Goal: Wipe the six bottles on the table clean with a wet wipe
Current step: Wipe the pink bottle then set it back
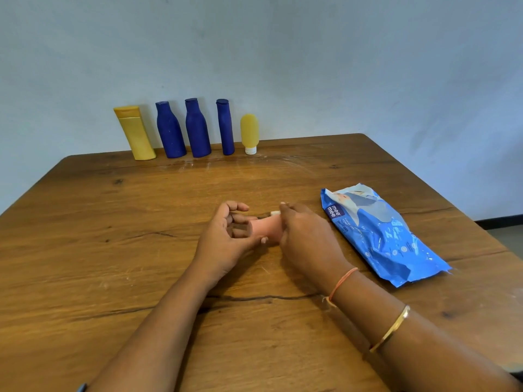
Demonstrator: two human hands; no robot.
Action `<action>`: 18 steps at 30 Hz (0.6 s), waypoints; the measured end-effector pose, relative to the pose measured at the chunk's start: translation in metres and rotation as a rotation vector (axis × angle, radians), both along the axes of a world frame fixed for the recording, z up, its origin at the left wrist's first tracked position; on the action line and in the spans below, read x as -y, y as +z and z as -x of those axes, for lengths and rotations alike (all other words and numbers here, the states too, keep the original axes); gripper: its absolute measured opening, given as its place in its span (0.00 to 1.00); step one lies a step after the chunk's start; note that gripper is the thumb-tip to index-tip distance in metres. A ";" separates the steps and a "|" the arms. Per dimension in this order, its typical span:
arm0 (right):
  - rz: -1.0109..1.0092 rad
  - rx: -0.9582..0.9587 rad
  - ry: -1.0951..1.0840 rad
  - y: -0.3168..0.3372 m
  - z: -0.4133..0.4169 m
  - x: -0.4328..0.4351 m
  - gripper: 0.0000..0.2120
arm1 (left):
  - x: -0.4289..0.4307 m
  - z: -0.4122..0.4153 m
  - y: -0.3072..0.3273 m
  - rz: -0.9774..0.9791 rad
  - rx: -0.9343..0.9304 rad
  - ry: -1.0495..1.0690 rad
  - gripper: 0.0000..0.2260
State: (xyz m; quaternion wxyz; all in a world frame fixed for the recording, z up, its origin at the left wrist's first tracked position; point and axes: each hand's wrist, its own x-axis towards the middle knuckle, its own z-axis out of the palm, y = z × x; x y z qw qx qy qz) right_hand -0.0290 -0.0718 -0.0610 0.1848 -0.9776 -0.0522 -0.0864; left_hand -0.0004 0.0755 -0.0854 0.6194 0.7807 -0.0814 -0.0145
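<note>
Lying on its side over the middle of the wooden table [113, 250], the pink bottle [266, 227] is held between both hands. The left hand [229, 233] has its fingers curled at the left end of this bottle, and the thumb presses on the near side of it. The right hand [302, 236] is closed over the right part of the bottle and hides it. A small white piece [275, 213] shows at its fingertips, but I cannot tell if it is a wipe or a cap. At the far edge of the table, against the wall, five other bottles stand upright in one row. From left to right they are the tall yellow bottle [135, 132], the left blue bottle [169, 130], the middle blue bottle [197, 128], the slim blue bottle [225, 127] and the small yellow tube [249, 134], which stands on its white cap. The blue pack of wipes [379, 236] lies flat just to the right of the right hand.
</note>
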 end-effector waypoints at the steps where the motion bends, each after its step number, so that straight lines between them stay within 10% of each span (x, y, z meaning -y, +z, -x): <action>1: 0.022 0.019 0.086 0.003 0.004 -0.007 0.24 | 0.000 0.000 0.000 0.012 0.018 -0.009 0.26; 5: 0.148 0.046 0.289 0.001 0.015 -0.020 0.25 | -0.003 0.001 -0.002 -0.011 0.070 -0.020 0.28; 14: 0.062 -0.103 -0.099 -0.006 0.007 0.014 0.24 | -0.004 -0.001 -0.006 -0.372 0.259 -0.034 0.22; 18: 0.121 -0.100 -0.119 -0.012 0.009 0.008 0.24 | -0.006 -0.003 -0.007 -0.193 0.017 -0.089 0.18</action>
